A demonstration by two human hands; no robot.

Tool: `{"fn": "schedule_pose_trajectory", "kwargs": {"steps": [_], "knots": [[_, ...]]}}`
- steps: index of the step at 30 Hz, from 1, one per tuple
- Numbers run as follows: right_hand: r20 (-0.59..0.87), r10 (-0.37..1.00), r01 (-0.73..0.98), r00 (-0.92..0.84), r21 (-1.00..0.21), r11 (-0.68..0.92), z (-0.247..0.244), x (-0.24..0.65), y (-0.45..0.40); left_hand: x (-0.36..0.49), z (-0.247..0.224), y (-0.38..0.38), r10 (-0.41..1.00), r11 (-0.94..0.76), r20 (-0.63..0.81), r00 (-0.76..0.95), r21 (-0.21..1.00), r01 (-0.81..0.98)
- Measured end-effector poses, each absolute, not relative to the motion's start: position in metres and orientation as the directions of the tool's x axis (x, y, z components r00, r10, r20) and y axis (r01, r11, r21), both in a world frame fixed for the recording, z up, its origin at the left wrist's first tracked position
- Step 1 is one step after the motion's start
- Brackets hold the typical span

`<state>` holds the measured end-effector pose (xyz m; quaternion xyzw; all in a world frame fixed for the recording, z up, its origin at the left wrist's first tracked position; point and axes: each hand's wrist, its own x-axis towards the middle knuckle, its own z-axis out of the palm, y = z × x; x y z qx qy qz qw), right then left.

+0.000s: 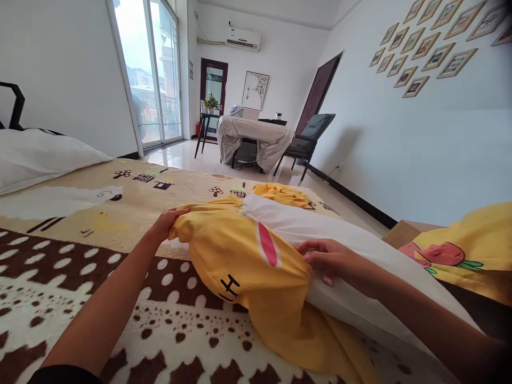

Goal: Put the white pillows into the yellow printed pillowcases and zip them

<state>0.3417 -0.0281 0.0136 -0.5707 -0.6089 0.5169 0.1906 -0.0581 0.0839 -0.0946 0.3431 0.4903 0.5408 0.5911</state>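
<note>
A yellow pillowcase [256,272] with a pink-and-white oval and black lettering is partly over the far end of a white pillow [360,256]. My left hand [166,223] is closed on the pillowcase's bunched left corner. At the other side, the fingers of my right hand [326,261] pinch the pillowcase's edge where it meets the white pillow. Loose yellow cloth hangs down below my right hand onto the bed. Both lie on a patterned blanket [160,304] in brown, white and cream.
Crumpled yellow cloth [282,194] lies behind the pillow. At right, a yellow fabric with a carrot print [472,250] lies over a cardboard box [408,232]. Another white pillow [44,154] rests at left. Beyond the bed stand a covered table [256,130] and a dark chair [310,136].
</note>
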Motion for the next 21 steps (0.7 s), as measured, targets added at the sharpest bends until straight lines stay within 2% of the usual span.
{"fn": "schedule_pose_trajectory", "kwargs": {"steps": [5,8,10,13,15,18,19,21], "knots": [[-0.415,0.811,0.543,-0.414,-0.827,-0.146,0.007,0.272,0.004,-0.071,-0.099,0.081,0.951,0.309,-0.308,0.035,0.942,-0.134],[-0.405,0.828,0.597,-0.388,-0.795,-0.11,0.005,0.225,0.035,-0.066,-0.113,0.073,0.946,0.31,-0.3,0.119,0.947,-0.078],[-0.366,0.863,0.611,-0.349,-0.787,-0.087,0.006,0.21,0.059,-0.064,-0.121,0.068,0.934,0.329,-0.315,0.171,0.942,-0.064],[-0.223,0.933,0.68,-0.284,-0.732,0.032,0.01,0.222,0.095,-0.067,-0.126,0.067,0.917,0.363,-0.341,0.208,0.929,-0.076],[-0.175,0.96,0.814,-0.217,-0.576,0.079,0.013,0.243,0.111,-0.071,-0.127,0.071,0.914,0.377,-0.348,0.21,0.919,-0.115],[-0.205,0.957,0.945,-0.204,-0.298,0.138,0.017,0.259,0.115,-0.076,-0.13,0.08,0.915,0.383,-0.341,0.217,0.902,-0.201],[-0.172,0.964,0.968,-0.203,-0.184,0.171,0.018,0.255,0.111,-0.077,-0.131,0.083,0.918,0.378,-0.33,0.221,0.895,-0.236],[-0.011,0.968,0.966,-0.25,0.071,0.25,0.02,0.234,0.097,-0.08,-0.133,0.087,0.93,0.352,-0.293,0.222,0.883,-0.31]]}}
